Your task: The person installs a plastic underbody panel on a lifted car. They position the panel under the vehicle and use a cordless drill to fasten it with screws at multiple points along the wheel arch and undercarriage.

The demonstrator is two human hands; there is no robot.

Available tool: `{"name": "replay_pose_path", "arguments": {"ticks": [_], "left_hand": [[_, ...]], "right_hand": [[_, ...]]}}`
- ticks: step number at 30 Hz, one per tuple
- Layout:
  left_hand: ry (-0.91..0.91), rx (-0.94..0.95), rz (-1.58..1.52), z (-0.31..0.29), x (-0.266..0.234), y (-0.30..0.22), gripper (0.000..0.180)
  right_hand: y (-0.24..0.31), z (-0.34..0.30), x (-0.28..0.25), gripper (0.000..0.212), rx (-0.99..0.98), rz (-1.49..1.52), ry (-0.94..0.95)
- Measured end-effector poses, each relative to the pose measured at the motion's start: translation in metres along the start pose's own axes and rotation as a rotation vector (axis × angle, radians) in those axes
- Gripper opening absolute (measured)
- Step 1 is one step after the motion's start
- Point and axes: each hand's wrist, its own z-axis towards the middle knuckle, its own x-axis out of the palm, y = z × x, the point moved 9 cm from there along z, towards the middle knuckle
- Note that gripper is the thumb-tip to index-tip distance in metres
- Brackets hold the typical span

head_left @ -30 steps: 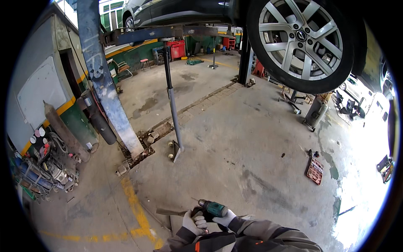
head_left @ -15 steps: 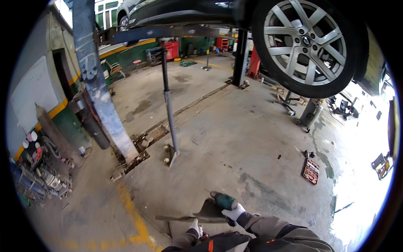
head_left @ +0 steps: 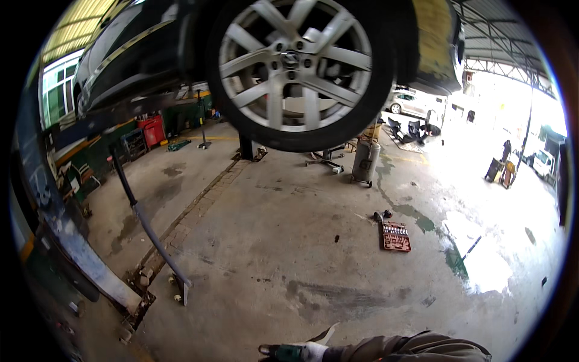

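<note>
At the lower edge, my gloved right hand (head_left: 315,351) is closed around a green-and-black power tool (head_left: 288,352), built like a drill or impact wrench, its nose pointing left. A thin, pale-edged sheet (head_left: 325,335) sticks up just behind that hand; most of it is cut off. My left hand is out of the picture. Ahead and above hangs a raised car's wheel (head_left: 295,66) with silver spokes and a black tyre, well apart from the tool.
A blue lift post (head_left: 78,241) and a slanting support stand (head_left: 151,229) rise at left. On the concrete floor lies an open red socket set (head_left: 395,236). A grey wheeled tank (head_left: 365,160) stands beyond it. Farther right is a small cart (head_left: 503,169).
The view has swung right and up, bringing the wheel to the middle. My left hand has dropped out of sight, along with most of the sheet. The right hand still grips the tool.
</note>
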Motion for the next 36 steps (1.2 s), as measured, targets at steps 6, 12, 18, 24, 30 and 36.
{"name": "replay_pose_path", "arguments": {"ticks": [6,12,18,24,30,36], "left_hand": [[0.129,0.064,0.171,0.057,0.190,0.015,0.064],[0.238,-0.051,0.351,0.089,0.374,0.090,0.063],[0.274,-0.146,0.481,0.139,0.495,0.132,0.063],[0.299,-0.104,0.587,0.206,0.630,0.068,0.063],[0.283,0.059,0.577,0.267,0.751,-0.048,0.063],[-0.037,0.018,0.958,0.327,0.862,-0.135,0.045]], "right_hand": [[0.100,-0.106,-0.218,0.062,-0.459,-0.133,-0.400],[0.091,-0.225,-0.398,0.042,-0.252,-0.090,-0.830],[0.048,-0.283,-0.503,0.050,-0.078,-0.157,-0.898],[-0.027,-0.302,-0.611,0.066,-0.217,0.051,-0.986],[0.048,-0.349,-0.765,0.034,-0.615,-0.546,-1.088],[0.022,-0.395,-0.909,0.042,-0.467,-0.825,-1.385]]}}
